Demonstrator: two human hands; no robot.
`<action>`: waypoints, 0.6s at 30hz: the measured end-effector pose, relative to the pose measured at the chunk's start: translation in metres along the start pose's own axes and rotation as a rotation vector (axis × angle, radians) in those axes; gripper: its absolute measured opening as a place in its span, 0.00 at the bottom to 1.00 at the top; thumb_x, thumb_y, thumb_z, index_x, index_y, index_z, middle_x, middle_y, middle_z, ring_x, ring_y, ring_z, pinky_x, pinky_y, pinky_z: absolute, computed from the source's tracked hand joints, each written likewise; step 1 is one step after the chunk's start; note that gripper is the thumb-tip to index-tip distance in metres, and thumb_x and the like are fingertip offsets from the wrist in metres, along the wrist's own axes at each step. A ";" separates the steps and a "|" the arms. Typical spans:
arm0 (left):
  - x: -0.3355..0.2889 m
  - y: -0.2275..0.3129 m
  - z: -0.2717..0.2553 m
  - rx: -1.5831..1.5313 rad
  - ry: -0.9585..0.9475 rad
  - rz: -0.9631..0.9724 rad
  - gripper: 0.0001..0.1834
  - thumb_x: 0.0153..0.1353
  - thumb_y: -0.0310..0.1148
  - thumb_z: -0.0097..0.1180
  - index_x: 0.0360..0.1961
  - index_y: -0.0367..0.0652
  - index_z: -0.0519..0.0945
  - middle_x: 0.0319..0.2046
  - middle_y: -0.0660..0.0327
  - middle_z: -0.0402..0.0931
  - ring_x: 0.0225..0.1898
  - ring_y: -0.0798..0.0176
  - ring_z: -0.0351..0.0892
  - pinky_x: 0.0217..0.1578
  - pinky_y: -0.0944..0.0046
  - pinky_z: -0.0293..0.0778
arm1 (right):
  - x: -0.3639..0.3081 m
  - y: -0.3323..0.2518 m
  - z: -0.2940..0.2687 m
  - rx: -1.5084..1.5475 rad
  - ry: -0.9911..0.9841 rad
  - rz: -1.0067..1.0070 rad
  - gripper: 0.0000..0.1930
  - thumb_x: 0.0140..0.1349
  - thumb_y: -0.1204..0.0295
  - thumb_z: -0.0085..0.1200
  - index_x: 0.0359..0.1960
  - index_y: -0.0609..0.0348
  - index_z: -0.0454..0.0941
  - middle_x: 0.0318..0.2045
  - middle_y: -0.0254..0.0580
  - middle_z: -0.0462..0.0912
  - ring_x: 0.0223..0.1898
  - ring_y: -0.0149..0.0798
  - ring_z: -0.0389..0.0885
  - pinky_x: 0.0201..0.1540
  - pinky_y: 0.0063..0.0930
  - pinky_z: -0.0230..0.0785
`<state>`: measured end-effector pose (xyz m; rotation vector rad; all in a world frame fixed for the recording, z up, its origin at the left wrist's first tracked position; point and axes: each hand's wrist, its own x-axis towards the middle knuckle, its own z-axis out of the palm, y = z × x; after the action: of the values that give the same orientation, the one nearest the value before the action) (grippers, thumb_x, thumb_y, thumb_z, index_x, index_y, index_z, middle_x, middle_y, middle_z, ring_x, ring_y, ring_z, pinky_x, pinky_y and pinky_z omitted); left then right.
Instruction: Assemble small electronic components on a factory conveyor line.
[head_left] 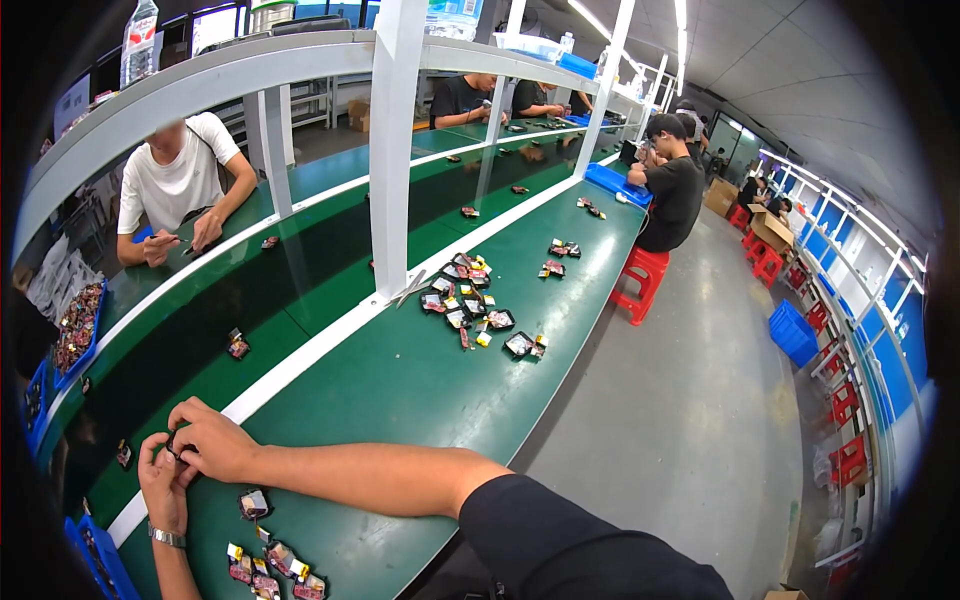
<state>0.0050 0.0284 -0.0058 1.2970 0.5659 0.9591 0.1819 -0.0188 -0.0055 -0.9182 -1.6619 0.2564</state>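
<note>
At the lower left, my left hand (pixel 163 482) and my right hand (pixel 215 444) meet over the white strip along the green bench (pixel 400 400). Both sets of fingers are closed round a small dark part (pixel 176 446), mostly hidden by them. A metal watch band circles my left wrist. Just below my right forearm lies a loose cluster of small black-cased electronic modules (pixel 282 557) with reddish insides and yellow tabs. A larger pile of similar modules (pixel 462 300) sits farther up the bench, with a slim silver hand tool (pixel 411 287) beside it.
White posts (pixel 398 150) and a shelf rise along the bench. Beyond the strip, a dark green conveyor belt (pixel 300 290) carries scattered modules. Blue bins (pixel 82 335) stand left. Several people sit working, one in white (pixel 185 180) opposite. A red stool (pixel 642 282) stands right.
</note>
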 end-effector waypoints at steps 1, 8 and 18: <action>0.001 0.000 0.001 -0.003 -0.004 0.000 0.17 0.67 0.31 0.55 0.54 0.43 0.66 0.42 0.59 0.80 0.41 0.67 0.82 0.41 0.66 0.83 | 0.000 0.001 -0.001 -0.004 0.001 0.001 0.03 0.48 0.78 0.60 0.24 0.63 0.79 0.43 0.43 0.74 0.48 0.47 0.71 0.49 0.36 0.70; -0.009 0.005 -0.017 0.090 0.013 0.022 0.17 0.66 0.31 0.56 0.52 0.43 0.67 0.43 0.58 0.80 0.42 0.66 0.82 0.39 0.66 0.83 | 0.006 0.004 0.017 0.080 -0.034 -0.006 0.03 0.49 0.75 0.60 0.25 0.60 0.81 0.42 0.44 0.75 0.50 0.47 0.70 0.54 0.36 0.66; -0.004 0.012 0.008 -0.047 -0.063 -0.053 0.17 0.66 0.28 0.55 0.54 0.39 0.68 0.47 0.51 0.77 0.48 0.57 0.81 0.47 0.58 0.83 | 0.007 0.002 -0.019 0.027 -0.164 0.075 0.06 0.54 0.73 0.62 0.34 0.52 0.86 0.45 0.40 0.79 0.52 0.45 0.75 0.55 0.36 0.68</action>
<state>0.0061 0.0209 0.0070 1.2598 0.5238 0.8803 0.1998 -0.0177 0.0044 -0.9613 -1.7716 0.4144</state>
